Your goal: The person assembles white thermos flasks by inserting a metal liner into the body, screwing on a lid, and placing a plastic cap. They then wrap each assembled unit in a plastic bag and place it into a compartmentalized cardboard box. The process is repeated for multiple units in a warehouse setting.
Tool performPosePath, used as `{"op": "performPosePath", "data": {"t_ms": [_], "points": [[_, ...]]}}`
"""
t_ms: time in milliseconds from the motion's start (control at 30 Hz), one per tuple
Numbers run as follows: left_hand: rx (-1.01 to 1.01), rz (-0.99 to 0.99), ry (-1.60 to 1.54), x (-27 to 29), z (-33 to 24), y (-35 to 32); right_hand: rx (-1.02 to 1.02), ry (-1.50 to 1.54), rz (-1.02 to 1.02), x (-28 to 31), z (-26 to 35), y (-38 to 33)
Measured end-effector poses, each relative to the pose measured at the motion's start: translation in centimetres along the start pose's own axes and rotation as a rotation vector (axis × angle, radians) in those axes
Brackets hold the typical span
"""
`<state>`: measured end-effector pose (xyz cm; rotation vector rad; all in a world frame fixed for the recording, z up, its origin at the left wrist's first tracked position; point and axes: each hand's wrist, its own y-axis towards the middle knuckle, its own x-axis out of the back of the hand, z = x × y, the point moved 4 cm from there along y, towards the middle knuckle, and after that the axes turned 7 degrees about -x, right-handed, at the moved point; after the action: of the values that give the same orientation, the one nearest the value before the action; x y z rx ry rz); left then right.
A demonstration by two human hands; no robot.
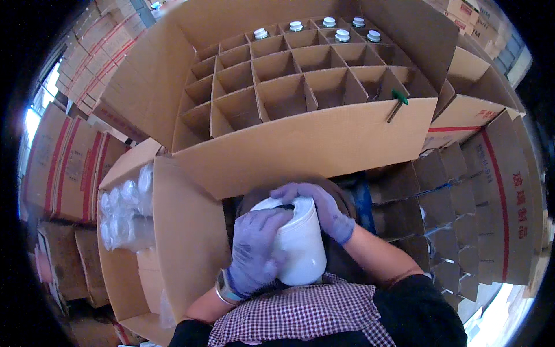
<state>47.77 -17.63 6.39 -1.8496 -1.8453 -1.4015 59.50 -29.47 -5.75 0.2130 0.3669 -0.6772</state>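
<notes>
Between my gloved hands, in front of my lap, is a white roll, cylinder-shaped and smooth, with a dark hole in its top. My left hand, in a purple glove, wraps its left side with the fingertips by the hole. Curved over the top and right edge is my right hand, gloved the same way. Beyond the hands stands a large open cardboard box with a grid of cardboard dividers. Several bottles with white caps stand in its far right cells. A green-handled tool sticks at the box's front flap.
Left of me, an open carton holds clear plastic-looking containers. On the right lie folded cardboard dividers beside a flattened carton with a red stripe. Stacked cartons line the left, and another open box stands at back right.
</notes>
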Motion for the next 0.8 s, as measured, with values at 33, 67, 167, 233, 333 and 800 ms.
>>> {"op": "performPosePath", "data": {"t_ms": [33, 67, 167, 233, 333, 800], "points": [[0.033, -0.011, 0.142, -0.1, -1.2, 0.1, -0.049, 0.052, -0.043, 0.1, -0.1, -0.1], [0.003, -0.025, 0.149, -0.2, -0.6, 0.5, -0.082, 0.098, -0.076, 0.4, 0.2, 0.3], [0.338, -0.144, -0.101, -1.8, 11.4, -3.4, 0.143, -0.46, -0.213, -1.3, 6.3, -1.1], [0.439, 0.191, 0.595, -2.6, 17.3, -8.0, 0.442, -0.649, -0.083, -2.7, 11.2, -3.1], [0.514, -0.19, 0.23, -3.3, 18.1, -8.7, 0.433, -0.834, -0.219, -3.2, 14.0, -3.3], [0.496, -0.598, -0.978, -7.9, 1.5, -4.4, 0.572, -1.14, 0.875, -17.2, 15.5, -7.3]]}}
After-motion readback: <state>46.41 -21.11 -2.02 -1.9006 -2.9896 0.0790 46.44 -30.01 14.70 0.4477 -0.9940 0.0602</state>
